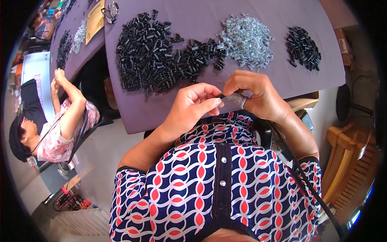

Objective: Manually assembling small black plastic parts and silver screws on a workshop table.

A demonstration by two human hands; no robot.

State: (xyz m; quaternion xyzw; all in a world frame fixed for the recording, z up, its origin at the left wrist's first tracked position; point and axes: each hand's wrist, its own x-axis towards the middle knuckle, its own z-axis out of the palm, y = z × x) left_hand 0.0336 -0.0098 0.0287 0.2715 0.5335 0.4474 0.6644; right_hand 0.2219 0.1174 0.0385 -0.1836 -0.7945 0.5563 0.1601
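Note:
Both of my hands meet just over the near edge of the table. My left hand (192,105) pinches a small black piece (222,96), mostly covered by the fingertips. Against the same piece, the closed fingertips of my right hand (260,94) come in from the other side. A greyish, speckled wrap (236,100) covers the right thumb. Beyond the left hand spreads a large heap of short black tubular plastic pieces (147,56). Past the right hand lies a mound of small shiny, silvery-clear pieces (246,40), with a smaller pile of black pieces (304,49) further right.
A purple-grey cloth covers the table (282,14). At the far left, another person (60,121) sits beside a second table with similar piles and a brown envelope (95,22). To the right stand a wooden slatted piece of furniture (352,161) and an open carton (304,101).

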